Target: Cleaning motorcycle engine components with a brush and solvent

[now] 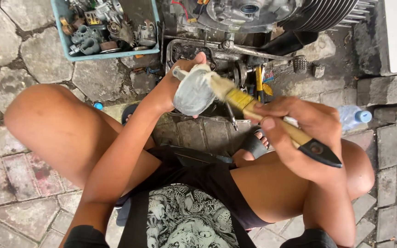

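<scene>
My left hand (176, 85) grips a grey rounded metal engine part (193, 93) and holds it up in front of me. My right hand (299, 126) is closed around a paintbrush (272, 120) with a wooden handle, a yellow ferrule and a black end. The pale bristles of the brush rest against the top of the metal part. I squat on stone paving with both knees spread wide, and both hands hang over the gap between them.
A blue tray (64, 36) of several small metal parts sits at the upper left. A motorcycle engine (253, 18) with cooling fins stands ahead. A plastic bottle (352, 117) lies at right. A yellow-handled tool (259, 82) lies below the engine.
</scene>
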